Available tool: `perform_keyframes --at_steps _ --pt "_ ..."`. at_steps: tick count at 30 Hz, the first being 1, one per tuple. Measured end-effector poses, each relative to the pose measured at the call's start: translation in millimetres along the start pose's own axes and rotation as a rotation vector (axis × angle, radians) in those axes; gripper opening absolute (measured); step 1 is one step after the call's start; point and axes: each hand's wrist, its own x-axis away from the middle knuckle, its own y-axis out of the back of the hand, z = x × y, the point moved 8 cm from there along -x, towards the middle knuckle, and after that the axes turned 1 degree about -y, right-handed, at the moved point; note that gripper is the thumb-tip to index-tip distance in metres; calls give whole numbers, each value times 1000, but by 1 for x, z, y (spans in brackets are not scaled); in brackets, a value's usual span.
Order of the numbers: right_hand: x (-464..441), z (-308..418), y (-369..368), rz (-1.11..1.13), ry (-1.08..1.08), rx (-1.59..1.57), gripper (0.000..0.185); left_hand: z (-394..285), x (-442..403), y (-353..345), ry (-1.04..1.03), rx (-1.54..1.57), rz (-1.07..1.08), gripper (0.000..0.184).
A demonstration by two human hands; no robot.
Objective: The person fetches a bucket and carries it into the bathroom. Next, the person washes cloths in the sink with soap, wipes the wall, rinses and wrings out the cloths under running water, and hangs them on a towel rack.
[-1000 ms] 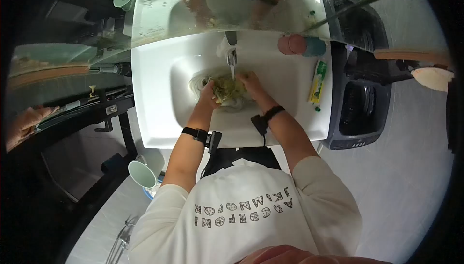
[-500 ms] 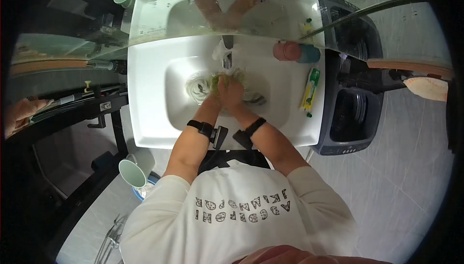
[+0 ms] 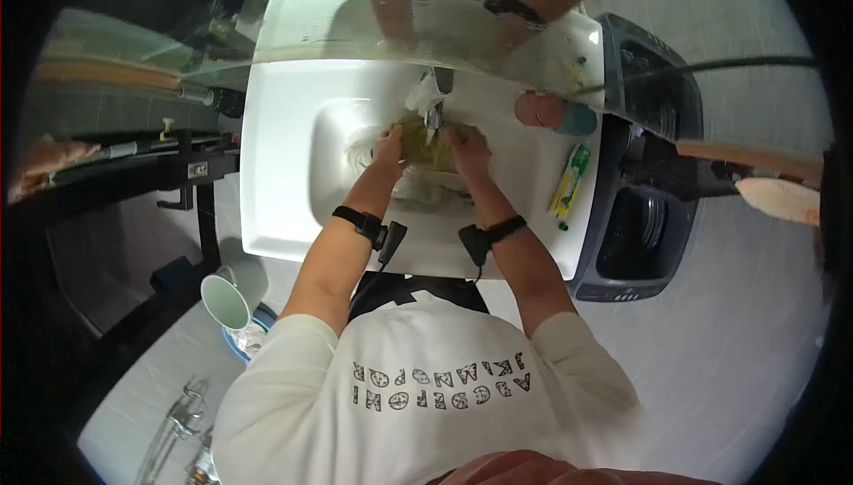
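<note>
My left hand (image 3: pixel 388 146) and my right hand (image 3: pixel 471 153) are closed on opposite sides of a yellow-green cloth (image 3: pixel 418 145), which is spread between them. It hangs just under the chrome faucet (image 3: pixel 434 114), inside the white sink (image 3: pixel 277 165). White wet fabric (image 3: pixel 426 190) lies in the basin below and in front of the cloth. More whitish fabric shows left of my left hand. The fingertips are partly hidden and a little blurred. A black strap with a small device sits on each wrist.
On the sink's right ledge stand a pink cup (image 3: pixel 538 109) and a blue-green cup (image 3: pixel 579 118), beside a green-and-yellow toothpaste box (image 3: pixel 570 181). A dark grey appliance (image 3: pixel 640 236) adjoins the right side. A pale green bucket (image 3: pixel 229 300) stands at lower left. A mirror rises behind the faucet.
My hands were together, bunching the cloth; now they are apart with it stretched between them under the faucet. The view has shifted and tilted slightly.
</note>
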Motion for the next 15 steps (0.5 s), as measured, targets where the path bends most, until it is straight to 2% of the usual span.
perform_keyframes --at_steps 1,2,3,4,5,6,7,8,9,11,13,15 --pt "2 14 12 2 130 -22 41 -3 6 -1 0 24 -6 50" --pt "9 31 22 6 256 -46 43 -3 21 -11 90 73 33 49" --pt "19 44 30 21 267 -31 43 2 30 -19 179 123 74 48" --pt "33 57 28 205 243 -256 43 10 22 -21 178 149 71 48" --pt "45 66 22 394 212 -480 43 28 7 -39 286 361 245 46" --pt "51 69 22 413 227 -465 43 35 -3 -56 384 573 423 44" --pt "57 68 18 540 182 -522 40 37 -12 -56 373 599 423 44" --pt "62 65 16 666 126 -576 38 36 -18 -54 274 457 391 40" --pt "58 61 18 681 125 -558 38 37 -22 -51 181 312 355 36" --pt "37 36 23 612 -190 -1138 36 36 -24 -41 127 310 359 31" --pt "10 17 24 592 -181 -1167 35 19 -3 -34 63 290 359 25" --pt "-14 -9 -4 572 -178 -1210 34 -10 64 -32 174 391 405 24"
